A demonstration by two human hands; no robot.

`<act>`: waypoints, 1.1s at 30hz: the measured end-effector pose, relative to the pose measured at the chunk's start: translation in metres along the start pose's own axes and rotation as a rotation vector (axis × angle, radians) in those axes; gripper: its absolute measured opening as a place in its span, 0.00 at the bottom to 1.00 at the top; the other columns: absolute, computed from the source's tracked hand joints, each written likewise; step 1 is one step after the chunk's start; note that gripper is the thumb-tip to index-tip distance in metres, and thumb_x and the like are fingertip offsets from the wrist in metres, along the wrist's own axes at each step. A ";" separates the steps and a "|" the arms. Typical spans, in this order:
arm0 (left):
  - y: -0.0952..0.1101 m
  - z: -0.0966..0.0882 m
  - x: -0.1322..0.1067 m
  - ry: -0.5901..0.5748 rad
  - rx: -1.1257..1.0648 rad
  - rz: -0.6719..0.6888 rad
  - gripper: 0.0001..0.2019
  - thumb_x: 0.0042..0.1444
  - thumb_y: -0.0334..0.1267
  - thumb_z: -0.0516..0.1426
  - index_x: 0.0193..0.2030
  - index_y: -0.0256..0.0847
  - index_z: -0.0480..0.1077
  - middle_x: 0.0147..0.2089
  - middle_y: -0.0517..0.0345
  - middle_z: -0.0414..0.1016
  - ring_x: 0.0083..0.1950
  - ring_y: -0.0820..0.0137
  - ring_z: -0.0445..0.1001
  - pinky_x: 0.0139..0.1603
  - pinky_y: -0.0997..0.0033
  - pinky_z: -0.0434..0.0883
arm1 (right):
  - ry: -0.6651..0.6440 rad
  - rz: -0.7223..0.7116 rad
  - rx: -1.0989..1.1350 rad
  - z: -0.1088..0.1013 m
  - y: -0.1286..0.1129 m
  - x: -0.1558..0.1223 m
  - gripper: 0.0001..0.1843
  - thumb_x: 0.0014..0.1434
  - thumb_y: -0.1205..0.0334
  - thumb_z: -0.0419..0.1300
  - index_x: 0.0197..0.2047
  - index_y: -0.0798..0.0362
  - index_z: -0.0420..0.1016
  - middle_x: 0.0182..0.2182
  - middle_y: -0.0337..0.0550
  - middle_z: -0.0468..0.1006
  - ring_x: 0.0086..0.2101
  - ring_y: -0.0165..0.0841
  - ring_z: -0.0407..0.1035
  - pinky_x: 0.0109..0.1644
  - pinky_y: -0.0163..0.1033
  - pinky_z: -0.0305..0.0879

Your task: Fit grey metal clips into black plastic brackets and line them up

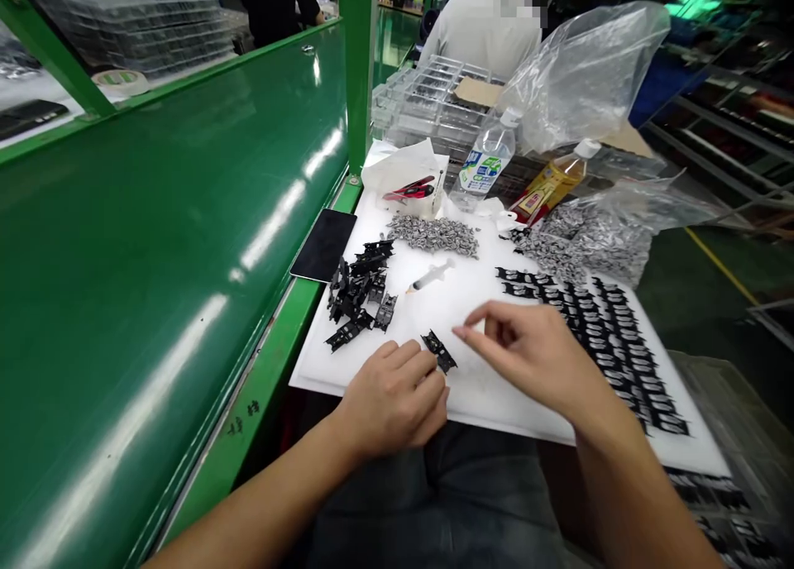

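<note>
**Now: black part between the hands**

On a white board (480, 408), the moulded black plastic part (438, 351) looks light and stiff, best taken by its long edges. The left hand (390, 401) curls loosely against it, grip unclear; the right hand (527, 358) hovers nearby, apparently empty.

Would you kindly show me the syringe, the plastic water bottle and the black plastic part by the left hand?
Syringe (431, 276): head view, on its barrel.
Plastic water bottle (485, 162): head view, on its label.
Black plastic part (438, 351): head view, on its middle.
</note>
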State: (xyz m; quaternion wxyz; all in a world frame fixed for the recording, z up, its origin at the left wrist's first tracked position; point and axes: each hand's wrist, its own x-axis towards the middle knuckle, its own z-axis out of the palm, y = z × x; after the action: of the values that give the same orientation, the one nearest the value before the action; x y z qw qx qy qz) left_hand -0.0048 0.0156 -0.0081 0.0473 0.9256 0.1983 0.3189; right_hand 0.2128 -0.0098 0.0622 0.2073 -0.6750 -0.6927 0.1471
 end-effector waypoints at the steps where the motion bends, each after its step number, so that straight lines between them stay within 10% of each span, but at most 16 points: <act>1: 0.001 0.000 0.001 -0.018 0.016 -0.049 0.07 0.68 0.37 0.56 0.39 0.39 0.73 0.40 0.51 0.75 0.40 0.62 0.70 0.36 0.59 0.63 | 0.060 0.011 0.093 0.001 -0.001 0.011 0.15 0.66 0.46 0.66 0.44 0.50 0.81 0.22 0.34 0.74 0.23 0.32 0.67 0.31 0.38 0.58; 4: 0.004 0.001 0.003 -0.081 0.050 -0.177 0.17 0.71 0.44 0.56 0.59 0.35 0.72 0.56 0.43 0.77 0.52 0.55 0.73 0.46 0.54 0.68 | 0.127 -0.036 0.253 0.011 -0.008 0.048 0.24 0.63 0.51 0.70 0.59 0.51 0.76 0.30 0.35 0.78 0.27 0.31 0.69 0.34 0.37 0.64; 8: 0.005 0.002 0.006 -0.130 0.083 -0.236 0.20 0.73 0.46 0.55 0.64 0.36 0.70 0.64 0.43 0.75 0.58 0.52 0.73 0.50 0.51 0.66 | 0.121 -0.219 0.278 0.014 -0.020 0.066 0.08 0.68 0.56 0.64 0.40 0.52 0.80 0.30 0.38 0.79 0.28 0.31 0.68 0.36 0.39 0.62; 14: 0.000 -0.003 0.004 -0.147 -0.101 -0.119 0.18 0.71 0.45 0.57 0.62 0.39 0.72 0.62 0.46 0.77 0.55 0.56 0.73 0.47 0.53 0.65 | 0.568 -0.112 0.410 -0.020 -0.001 -0.009 0.06 0.68 0.59 0.66 0.37 0.47 0.79 0.31 0.39 0.76 0.28 0.33 0.66 0.32 0.42 0.60; 19: -0.001 -0.004 0.005 -0.135 -0.071 -0.220 0.22 0.69 0.49 0.58 0.60 0.35 0.72 0.57 0.43 0.77 0.54 0.52 0.72 0.48 0.51 0.66 | 0.052 0.000 0.130 -0.016 0.027 -0.069 0.02 0.70 0.58 0.64 0.43 0.45 0.79 0.33 0.38 0.81 0.27 0.32 0.70 0.30 0.41 0.63; 23: -0.001 -0.003 0.005 -0.157 -0.063 -0.179 0.18 0.68 0.47 0.58 0.57 0.37 0.73 0.55 0.45 0.77 0.52 0.54 0.72 0.46 0.53 0.65 | 0.228 0.075 0.165 -0.010 0.029 -0.084 0.04 0.71 0.56 0.63 0.46 0.44 0.79 0.29 0.37 0.78 0.26 0.33 0.71 0.28 0.41 0.62; 28: -0.001 -0.001 0.005 -0.162 -0.068 -0.126 0.19 0.68 0.48 0.58 0.57 0.36 0.74 0.53 0.47 0.77 0.50 0.55 0.72 0.44 0.53 0.63 | -0.007 0.058 0.304 -0.009 0.026 -0.079 0.06 0.71 0.59 0.61 0.43 0.44 0.79 0.34 0.39 0.78 0.29 0.34 0.71 0.31 0.42 0.64; 33: -0.002 0.001 0.004 -0.143 -0.059 -0.090 0.18 0.68 0.49 0.57 0.55 0.37 0.73 0.52 0.47 0.77 0.48 0.56 0.72 0.43 0.54 0.63 | 0.485 -0.017 0.886 0.006 0.020 -0.058 0.06 0.68 0.62 0.60 0.41 0.47 0.80 0.40 0.47 0.76 0.45 0.45 0.74 0.52 0.54 0.72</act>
State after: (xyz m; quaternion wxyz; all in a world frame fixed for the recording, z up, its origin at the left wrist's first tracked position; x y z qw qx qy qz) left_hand -0.0020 0.0192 -0.0068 0.1027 0.9343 0.2265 0.2554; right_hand 0.2270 -0.0664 0.0419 0.6298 -0.5314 -0.5011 0.2642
